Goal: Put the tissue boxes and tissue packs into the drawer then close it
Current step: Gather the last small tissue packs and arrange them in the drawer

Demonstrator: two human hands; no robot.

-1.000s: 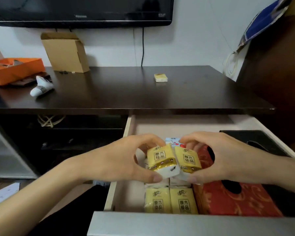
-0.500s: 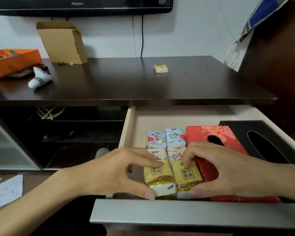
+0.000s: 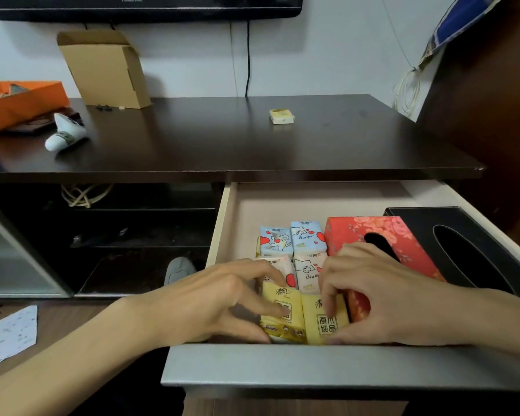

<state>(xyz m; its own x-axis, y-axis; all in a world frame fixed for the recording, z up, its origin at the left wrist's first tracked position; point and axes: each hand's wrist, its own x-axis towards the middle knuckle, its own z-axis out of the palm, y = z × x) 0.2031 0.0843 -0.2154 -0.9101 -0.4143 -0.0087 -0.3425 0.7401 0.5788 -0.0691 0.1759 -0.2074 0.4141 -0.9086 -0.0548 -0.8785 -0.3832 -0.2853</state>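
In the open drawer (image 3: 312,366), the left hand (image 3: 219,304) grips one yellow tissue pack (image 3: 279,318) and the right hand (image 3: 382,295) the other (image 3: 324,322), at the near edge. Left of the red tissue box (image 3: 382,235) and black box (image 3: 463,235); one pack (image 3: 281,116) lies on the desk (image 3: 192,139).

Yellow packs (image 3: 327,324) partly hidden by hands; television (image 3: 138,6) cropped at top.
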